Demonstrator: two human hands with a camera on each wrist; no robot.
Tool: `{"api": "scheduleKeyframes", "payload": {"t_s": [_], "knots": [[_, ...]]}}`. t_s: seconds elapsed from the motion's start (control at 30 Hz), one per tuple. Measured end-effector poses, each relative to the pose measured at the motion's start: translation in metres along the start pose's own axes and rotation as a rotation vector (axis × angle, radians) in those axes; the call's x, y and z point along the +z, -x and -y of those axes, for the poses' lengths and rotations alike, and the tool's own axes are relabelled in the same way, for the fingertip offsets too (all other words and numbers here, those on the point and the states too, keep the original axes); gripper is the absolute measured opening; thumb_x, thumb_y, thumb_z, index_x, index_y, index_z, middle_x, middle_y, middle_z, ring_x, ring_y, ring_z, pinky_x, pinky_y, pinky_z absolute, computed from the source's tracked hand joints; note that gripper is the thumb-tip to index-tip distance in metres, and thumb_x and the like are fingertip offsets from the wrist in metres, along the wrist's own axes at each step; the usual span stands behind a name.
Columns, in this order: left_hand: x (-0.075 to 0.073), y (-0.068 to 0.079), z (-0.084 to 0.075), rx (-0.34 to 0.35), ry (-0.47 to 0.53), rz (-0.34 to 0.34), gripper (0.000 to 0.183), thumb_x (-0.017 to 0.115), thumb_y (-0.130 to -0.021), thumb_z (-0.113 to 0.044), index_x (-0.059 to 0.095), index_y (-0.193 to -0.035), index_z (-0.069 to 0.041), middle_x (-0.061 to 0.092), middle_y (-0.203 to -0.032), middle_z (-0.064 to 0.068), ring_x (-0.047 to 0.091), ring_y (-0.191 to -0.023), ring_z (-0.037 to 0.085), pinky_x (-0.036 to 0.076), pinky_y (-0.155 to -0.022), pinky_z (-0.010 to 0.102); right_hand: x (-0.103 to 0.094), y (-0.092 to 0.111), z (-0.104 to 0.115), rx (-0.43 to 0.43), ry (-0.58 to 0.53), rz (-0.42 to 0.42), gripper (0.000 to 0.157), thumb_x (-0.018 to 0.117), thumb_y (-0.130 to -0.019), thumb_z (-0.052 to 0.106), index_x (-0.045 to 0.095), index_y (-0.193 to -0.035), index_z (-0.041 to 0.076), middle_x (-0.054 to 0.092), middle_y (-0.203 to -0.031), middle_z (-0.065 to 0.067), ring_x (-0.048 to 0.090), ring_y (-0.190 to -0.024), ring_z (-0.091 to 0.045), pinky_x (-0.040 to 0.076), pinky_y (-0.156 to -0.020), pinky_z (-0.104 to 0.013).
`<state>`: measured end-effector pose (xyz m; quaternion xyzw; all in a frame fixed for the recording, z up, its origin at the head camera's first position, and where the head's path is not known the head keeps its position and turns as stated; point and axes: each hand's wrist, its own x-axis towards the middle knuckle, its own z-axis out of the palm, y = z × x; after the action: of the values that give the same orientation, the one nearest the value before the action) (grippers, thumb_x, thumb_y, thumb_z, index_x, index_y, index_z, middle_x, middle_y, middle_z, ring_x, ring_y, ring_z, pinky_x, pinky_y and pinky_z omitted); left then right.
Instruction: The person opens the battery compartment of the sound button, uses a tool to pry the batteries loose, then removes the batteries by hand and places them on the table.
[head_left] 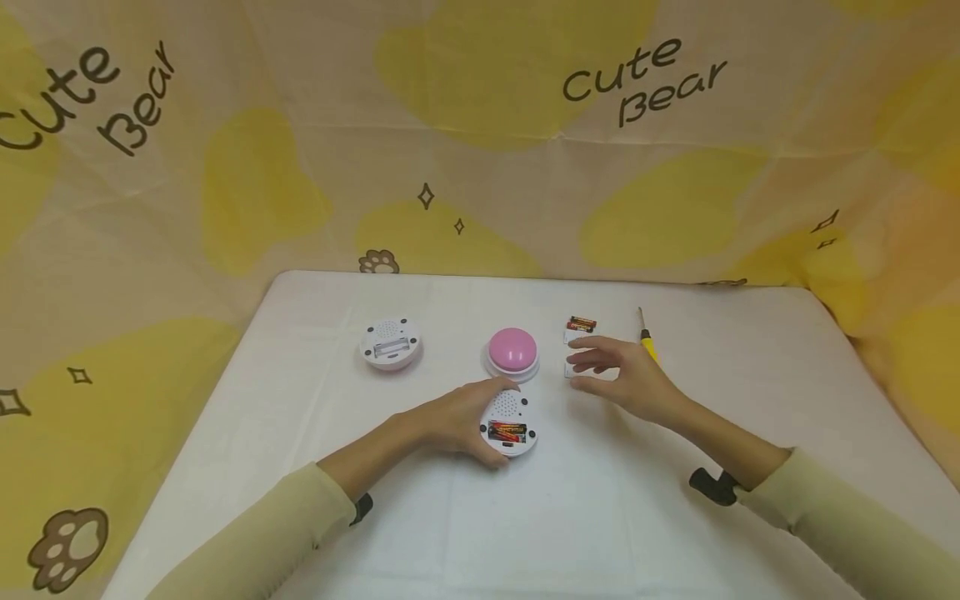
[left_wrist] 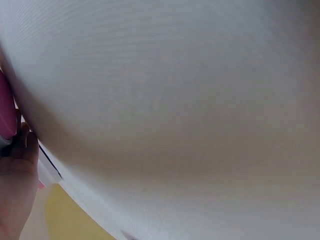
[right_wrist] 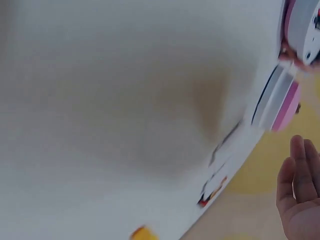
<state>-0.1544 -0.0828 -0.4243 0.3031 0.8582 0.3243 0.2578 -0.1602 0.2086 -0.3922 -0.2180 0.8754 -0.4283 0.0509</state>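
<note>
My left hand [head_left: 459, 419] grips a round white push-button device [head_left: 506, 405], turned underside up and tilted toward me. Two batteries [head_left: 507, 432] lie in its uncovered compartment; its pink side [left_wrist: 6, 110] shows in the left wrist view. Over the table to the right, my right hand [head_left: 632, 377] has its fingers spread and slightly bent, with nothing held between them. Close by its fingertips are a small white piece [head_left: 568, 370] and another white piece [head_left: 572, 337], both partly hidden by the fingers.
A pink-topped button [head_left: 513, 349] stands upright just behind the held one. Farther left, another device [head_left: 387, 330] lies underside up, its battery compartment uncovered. Loose batteries [head_left: 582, 322] lie at the back right, beside a yellow-handled screwdriver [head_left: 648, 343]. A patterned cloth [head_left: 480, 108] hangs behind the table.
</note>
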Motion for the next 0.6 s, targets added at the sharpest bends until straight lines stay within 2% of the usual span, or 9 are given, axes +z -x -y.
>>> {"api": "scheduleKeyframes", "payload": {"t_s": [0.1, 0.33, 0.6], "knots": [[0.000, -0.001, 0.000, -0.003, 0.000, 0.004, 0.097, 0.090, -0.067, -0.041, 0.038, -0.147, -0.020, 0.054, -0.128, -0.008, 0.051, -0.113, 0.011, 0.043, -0.102, 0.035, 0.011, 0.002, 0.006, -0.009, -0.039, 0.042, 0.049, 0.080, -0.085, 0.017, 0.062, -0.129, 0.006, 0.073, -0.111, -0.012, 0.070, -0.100, -0.025, 0.053, -0.087, -0.051], [0.000, 0.000, 0.000, 0.009, 0.003, 0.005, 0.097, 0.090, -0.067, -0.040, 0.038, -0.147, -0.019, 0.055, -0.126, -0.008, 0.052, -0.111, 0.011, 0.044, -0.100, 0.034, 0.029, 0.004, 0.014, -0.044, -0.103, 0.101, 0.048, 0.081, -0.084, 0.015, 0.063, -0.127, 0.003, 0.074, -0.108, -0.008, 0.068, -0.096, -0.017, 0.054, -0.083, -0.034], [-0.001, 0.000, 0.000, 0.030, 0.010, 0.005, 0.096, 0.090, -0.068, -0.039, 0.038, -0.146, -0.018, 0.055, -0.124, -0.008, 0.053, -0.108, 0.010, 0.045, -0.096, 0.031, 0.043, 0.006, 0.017, -0.086, -0.151, 0.121, 0.041, 0.080, -0.085, 0.015, 0.068, -0.122, 0.004, 0.075, -0.102, -0.003, 0.069, -0.093, -0.016, 0.055, -0.080, -0.031]]}}
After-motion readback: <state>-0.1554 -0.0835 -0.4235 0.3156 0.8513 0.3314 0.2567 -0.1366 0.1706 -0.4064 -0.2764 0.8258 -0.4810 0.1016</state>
